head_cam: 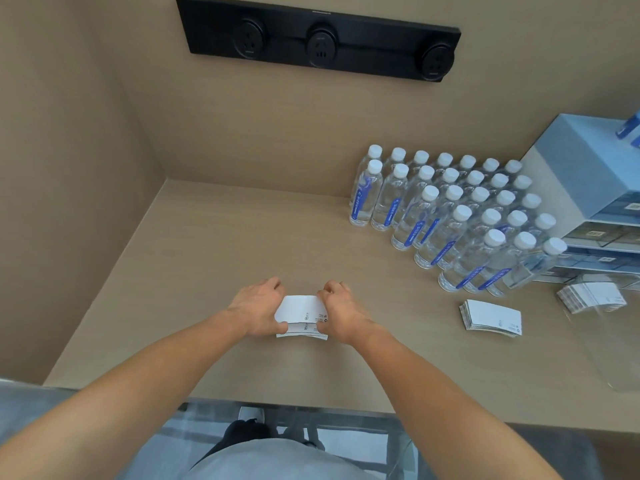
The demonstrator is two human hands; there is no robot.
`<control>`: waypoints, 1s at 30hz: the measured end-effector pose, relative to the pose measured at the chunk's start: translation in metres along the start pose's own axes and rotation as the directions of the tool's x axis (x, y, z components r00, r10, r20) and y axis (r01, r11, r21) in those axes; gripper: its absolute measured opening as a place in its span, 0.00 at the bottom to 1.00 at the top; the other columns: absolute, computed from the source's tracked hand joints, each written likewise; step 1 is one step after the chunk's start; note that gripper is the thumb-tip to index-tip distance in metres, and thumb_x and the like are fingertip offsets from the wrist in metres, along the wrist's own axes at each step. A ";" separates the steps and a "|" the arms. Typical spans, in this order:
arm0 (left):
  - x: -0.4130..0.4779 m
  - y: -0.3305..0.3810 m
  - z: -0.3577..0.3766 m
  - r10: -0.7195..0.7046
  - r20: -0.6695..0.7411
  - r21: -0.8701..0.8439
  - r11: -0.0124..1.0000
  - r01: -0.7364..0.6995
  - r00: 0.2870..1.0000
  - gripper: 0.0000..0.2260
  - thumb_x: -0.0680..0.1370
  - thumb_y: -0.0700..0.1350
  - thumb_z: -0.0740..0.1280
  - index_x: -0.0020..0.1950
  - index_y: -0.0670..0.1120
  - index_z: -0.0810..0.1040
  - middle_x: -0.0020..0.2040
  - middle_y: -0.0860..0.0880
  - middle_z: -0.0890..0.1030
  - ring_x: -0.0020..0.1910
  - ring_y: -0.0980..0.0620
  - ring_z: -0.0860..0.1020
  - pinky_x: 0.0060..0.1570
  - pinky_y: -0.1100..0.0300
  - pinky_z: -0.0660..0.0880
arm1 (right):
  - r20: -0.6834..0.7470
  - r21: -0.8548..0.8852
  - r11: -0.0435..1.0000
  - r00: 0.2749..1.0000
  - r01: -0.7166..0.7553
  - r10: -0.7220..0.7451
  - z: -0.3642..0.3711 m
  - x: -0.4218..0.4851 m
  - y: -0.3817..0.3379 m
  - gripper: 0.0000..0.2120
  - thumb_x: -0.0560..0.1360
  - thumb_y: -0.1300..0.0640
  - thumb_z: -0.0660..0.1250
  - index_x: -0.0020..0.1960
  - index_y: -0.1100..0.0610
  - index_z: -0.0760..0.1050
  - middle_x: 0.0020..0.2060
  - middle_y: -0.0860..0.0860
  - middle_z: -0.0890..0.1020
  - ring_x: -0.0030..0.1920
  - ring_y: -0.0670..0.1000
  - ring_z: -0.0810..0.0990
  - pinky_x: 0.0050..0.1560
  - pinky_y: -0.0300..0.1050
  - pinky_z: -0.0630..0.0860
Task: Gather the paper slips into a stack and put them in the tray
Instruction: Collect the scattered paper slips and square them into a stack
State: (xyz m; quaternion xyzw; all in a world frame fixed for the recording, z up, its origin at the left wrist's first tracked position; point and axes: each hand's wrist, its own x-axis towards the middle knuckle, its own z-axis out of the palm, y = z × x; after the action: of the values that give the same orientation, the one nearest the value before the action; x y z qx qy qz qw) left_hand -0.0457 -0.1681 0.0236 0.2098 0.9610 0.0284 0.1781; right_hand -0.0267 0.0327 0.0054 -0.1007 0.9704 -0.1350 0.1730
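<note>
A small bundle of white paper slips (pixel 302 315) lies on the wooden counter in front of me, the slips slightly offset from each other. My left hand (pixel 258 308) pinches its left end and my right hand (pixel 341 311) pinches its right end. A second stack of slips (pixel 491 318) rests on the counter to the right. Further right, a clear tray (pixel 609 358) holds another pile of slips (pixel 590 296) at its far end.
Several rows of water bottles (pixel 450 216) with white caps stand at the back right. A stack of pale blue boxes (pixel 595 202) sits behind them. A black socket strip (pixel 318 39) is mounted on the back wall. The counter's front edge (pixel 277 407) is close to my body.
</note>
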 end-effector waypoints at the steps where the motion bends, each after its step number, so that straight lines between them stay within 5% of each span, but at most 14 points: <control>1: 0.000 -0.001 0.001 0.001 0.001 0.005 1.000 -0.001 1.000 0.25 0.71 0.59 0.68 0.62 0.46 0.72 0.58 0.49 0.72 0.58 0.48 0.72 0.54 0.53 0.75 | 0.002 -0.005 1.000 1.000 0.003 -0.003 0.000 0.001 -0.001 0.24 0.71 0.53 0.71 0.64 0.57 0.72 0.62 0.51 0.68 0.64 0.53 0.65 0.60 0.52 0.75; 23: 0.021 -0.001 0.039 -0.006 0.099 -0.019 1.000 0.008 0.995 0.22 0.74 0.56 0.68 0.62 0.45 0.71 0.60 0.48 0.70 0.58 0.46 0.73 0.52 0.53 0.74 | 0.096 0.032 0.997 0.993 -0.077 0.074 0.035 0.010 0.008 0.21 0.74 0.56 0.69 0.65 0.59 0.71 0.64 0.51 0.67 0.65 0.53 0.65 0.55 0.49 0.76; 30: 0.024 -0.003 0.054 -0.077 0.129 -0.267 0.958 0.109 0.989 0.19 0.74 0.51 0.69 0.61 0.45 0.72 0.61 0.50 0.67 0.54 0.46 0.76 0.49 0.55 0.75 | 0.044 0.209 0.972 0.994 -0.110 0.104 0.050 0.011 0.010 0.19 0.72 0.61 0.68 0.63 0.58 0.72 0.65 0.52 0.66 0.63 0.53 0.67 0.61 0.47 0.73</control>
State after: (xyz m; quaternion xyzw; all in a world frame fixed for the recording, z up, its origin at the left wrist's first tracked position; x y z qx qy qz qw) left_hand -0.0478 -0.1621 -0.0352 0.1391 0.9445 0.1398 0.2625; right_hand -0.0206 0.0278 -0.0458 -0.0315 0.9516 -0.2262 0.2055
